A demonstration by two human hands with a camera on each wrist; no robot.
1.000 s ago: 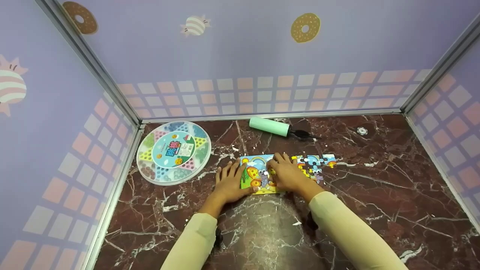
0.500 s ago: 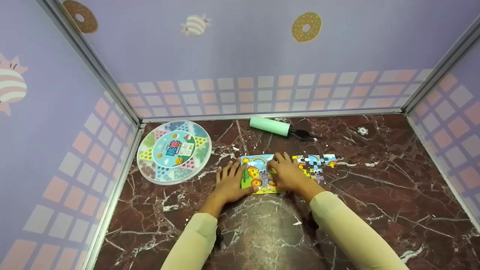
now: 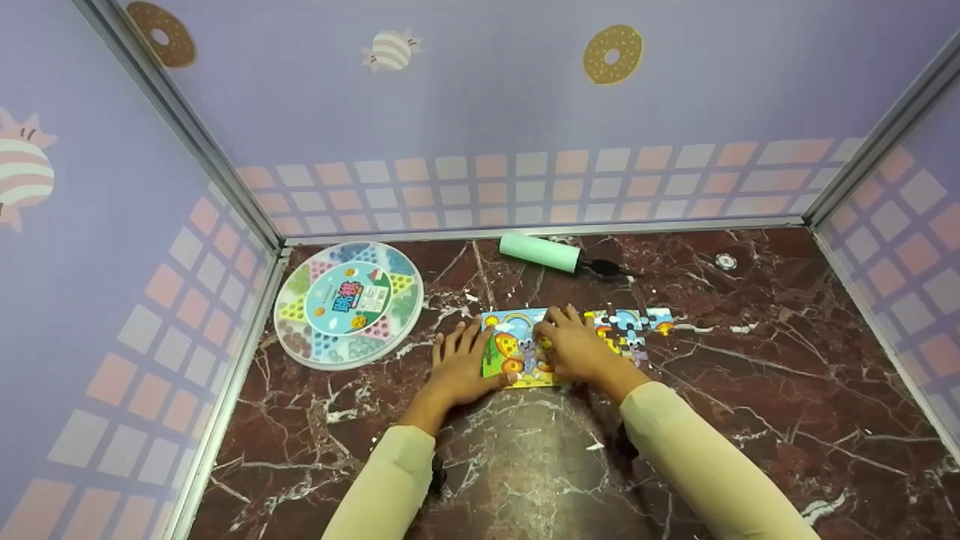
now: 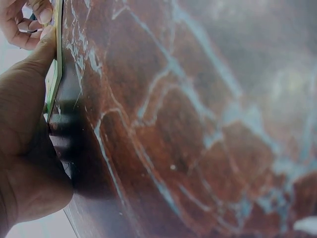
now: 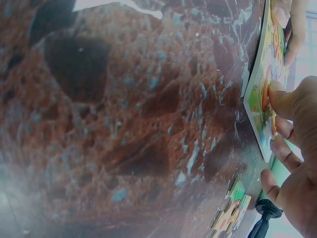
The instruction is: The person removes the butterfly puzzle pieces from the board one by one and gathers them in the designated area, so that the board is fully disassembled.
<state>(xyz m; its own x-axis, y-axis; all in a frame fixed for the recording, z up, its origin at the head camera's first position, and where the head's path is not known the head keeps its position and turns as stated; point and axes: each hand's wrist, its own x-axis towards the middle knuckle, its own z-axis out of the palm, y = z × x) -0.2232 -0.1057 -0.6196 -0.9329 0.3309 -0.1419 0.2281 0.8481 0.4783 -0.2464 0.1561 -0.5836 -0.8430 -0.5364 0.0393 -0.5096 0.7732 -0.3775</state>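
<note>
A colourful picture puzzle board [image 3: 517, 346] lies flat on the dark red marble table [image 3: 525, 450]. My left hand [image 3: 459, 361] rests on its left edge with fingers straight, and the thumb lies along the near edge. My right hand [image 3: 574, 346] presses down on the board's right part and covers it. In the left wrist view the left hand [image 4: 27, 148] lies against the thin board edge [image 4: 55, 64]. In the right wrist view the right thumb [image 5: 287, 99] presses on the board [image 5: 261, 104]. Loose puzzle pieces [image 3: 631, 327] lie just right of the board.
A round plastic game case [image 3: 349, 304] sits at the back left. A mint green roller [image 3: 540, 251] with a black handle [image 3: 604, 268] lies by the back wall. A small white disc [image 3: 724, 261] is at the back right. Patterned walls close in three sides.
</note>
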